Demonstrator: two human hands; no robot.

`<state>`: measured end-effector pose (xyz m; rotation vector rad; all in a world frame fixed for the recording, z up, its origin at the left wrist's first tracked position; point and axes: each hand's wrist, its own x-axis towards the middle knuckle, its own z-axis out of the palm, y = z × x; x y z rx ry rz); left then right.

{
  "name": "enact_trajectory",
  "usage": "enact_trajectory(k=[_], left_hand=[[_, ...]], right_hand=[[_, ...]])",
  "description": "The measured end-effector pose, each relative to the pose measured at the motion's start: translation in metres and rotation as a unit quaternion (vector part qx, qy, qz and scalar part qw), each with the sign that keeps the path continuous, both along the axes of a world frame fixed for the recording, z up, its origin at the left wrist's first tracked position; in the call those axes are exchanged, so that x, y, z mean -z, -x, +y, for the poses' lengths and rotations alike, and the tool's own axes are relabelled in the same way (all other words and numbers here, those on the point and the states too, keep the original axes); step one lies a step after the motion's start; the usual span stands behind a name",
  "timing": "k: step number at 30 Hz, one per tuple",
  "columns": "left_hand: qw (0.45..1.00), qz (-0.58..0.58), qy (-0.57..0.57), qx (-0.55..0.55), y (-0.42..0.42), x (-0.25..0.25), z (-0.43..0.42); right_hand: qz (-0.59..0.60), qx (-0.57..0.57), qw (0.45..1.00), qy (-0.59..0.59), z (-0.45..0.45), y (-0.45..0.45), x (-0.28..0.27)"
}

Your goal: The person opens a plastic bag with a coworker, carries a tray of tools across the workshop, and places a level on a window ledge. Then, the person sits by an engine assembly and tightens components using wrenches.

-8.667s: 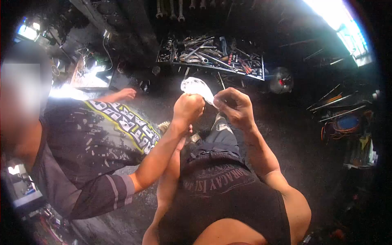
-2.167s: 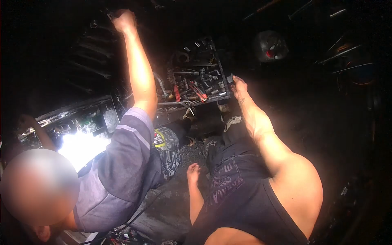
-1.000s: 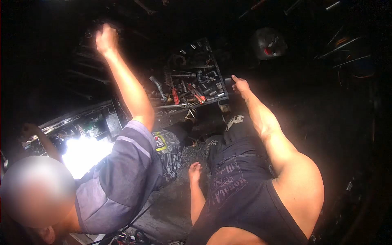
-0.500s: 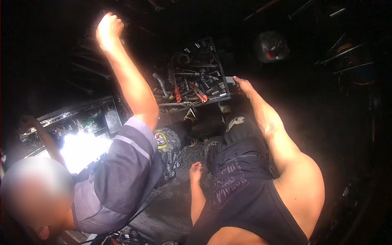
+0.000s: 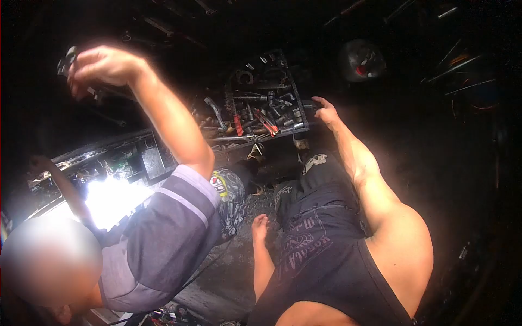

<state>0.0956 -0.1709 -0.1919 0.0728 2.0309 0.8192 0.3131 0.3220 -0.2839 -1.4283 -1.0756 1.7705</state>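
Observation:
My right hand [image 5: 327, 113] reaches out beside the right edge of a dark tool tray [image 5: 296, 89]. Its thumb and fingers close around a small, flat, dark thing [image 5: 311, 105] whose kind I cannot make out. My left hand [image 5: 260, 227] hangs low by my side, fingers loosely bent and apart, with nothing in it. In the tray lie several sockets, a ratchet-like metal tool [image 5: 272, 99], a red-handled tool [image 5: 238, 126] and pliers with red handles [image 5: 267, 123]. A metal wrench-like bar [image 5: 215, 111] lies at the tray's left.
At my left stands a co-worker in a grey-striped shirt [image 5: 157, 233]. That person's raised hand [image 5: 106, 68] holds a dark object [image 5: 69, 60]. A bright light [image 5: 114, 201] glares over a bench. A clear plastic bag or container [image 5: 362, 61] sits beyond the tray.
The co-worker's raised hand has moved left and down, now showing a dark object. At my right hand, the flat thing has turned from pale to dark and the fingers shifted slightly. My left hand stays put.

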Motion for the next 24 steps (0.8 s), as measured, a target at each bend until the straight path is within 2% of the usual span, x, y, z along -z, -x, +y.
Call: enact_trajectory(k=[2,5,8,12,15,18,21,24], left_hand=[[1.0,0.006,-0.011,0.007,0.001,0.009,-0.006],[0.999,0.014,-0.033,0.017,0.003,0.016,-0.01],[0.998,0.017,-0.06,0.019,0.003,0.021,-0.013],[1.0,0.009,0.009,0.027,0.011,0.03,-0.02],[0.998,0.002,0.049,0.032,0.018,0.036,-0.023],[0.997,-0.002,0.071,0.037,0.023,0.043,-0.027],[0.997,0.002,0.064,0.035,0.025,0.05,-0.029],[0.998,-0.004,0.059,0.023,0.024,0.042,-0.02]], right_hand=[[-0.03,-0.029,0.998,0.038,0.006,-0.002,-0.023],[-0.095,-0.006,0.984,0.153,0.017,-0.001,-0.018],[-0.046,0.01,0.992,0.121,0.015,-0.001,0.002],[0.007,0.079,0.991,0.104,0.01,0.006,0.006],[-0.059,0.042,0.991,0.112,0.013,0.01,-0.022],[-0.117,-0.002,0.984,0.137,0.02,0.009,-0.014],[-0.038,0.031,0.995,0.09,0.012,0.01,-0.016],[-0.025,-0.061,0.998,0.017,0.012,0.008,-0.006]])
